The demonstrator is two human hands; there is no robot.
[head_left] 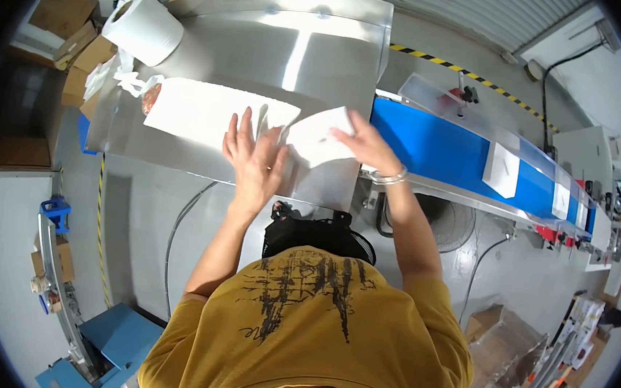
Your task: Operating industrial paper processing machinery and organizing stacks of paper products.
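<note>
A long white stack or strip of what looks like flat paper pieces (193, 110) lies across the metal table. My left hand (255, 159) rests at its right end, fingers spread, the fingertips touching the white pieces. A single flat white piece (316, 137), paper or a thin packet, is pinched at its right edge by my right hand (371, 146). This piece is tilted a little and sits just right of the stack, near the table's right end. Whether its left edge still touches the stack, I cannot tell. A reddish-brown thing (151, 99) shows at the stack's left end.
The steel table (263, 52) has a raised back rim. A large white roll (143, 26) stands at its back left, beside crumpled white strips (131, 76). To the right runs a blue conveyor belt (431, 141) carrying spaced white pieces (501, 170), with a transparent guard (487, 125) along its far side.
</note>
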